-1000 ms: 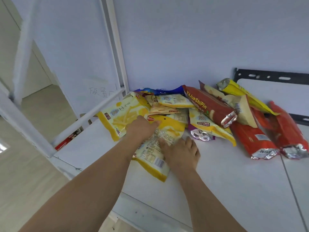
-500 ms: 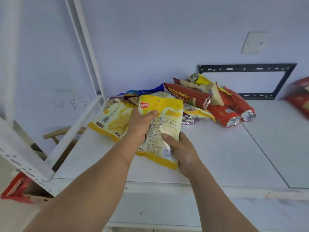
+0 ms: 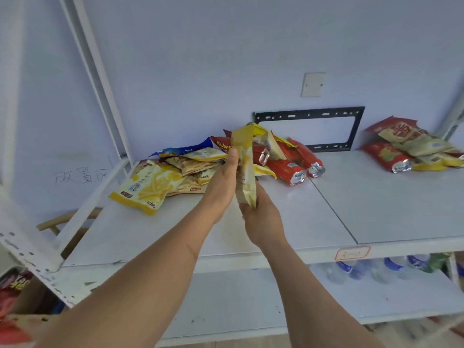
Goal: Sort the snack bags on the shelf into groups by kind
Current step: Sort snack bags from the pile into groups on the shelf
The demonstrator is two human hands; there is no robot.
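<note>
Snack bags are lying in heaps on the white shelf (image 3: 326, 222), while one yellow bag (image 3: 244, 169) is standing edge-on in the air above it, pinched between both hands: the left hand (image 3: 223, 182) is gripping its near side with the thumb up its edge, and the right hand (image 3: 261, 217) is clamping its bottom end. Its print is too blurred to read. Behind and left, a yellow fries bag (image 3: 148, 188) bearing Chinese characters is lying flat, fronting the left pile (image 3: 190, 164). Farther back, red bags (image 3: 288, 167) are showing "YaJun" lettering. A second pile (image 3: 406, 149) is sitting far right. Handwritten characters (image 3: 80, 174) are marking the left wall panel.
</note>
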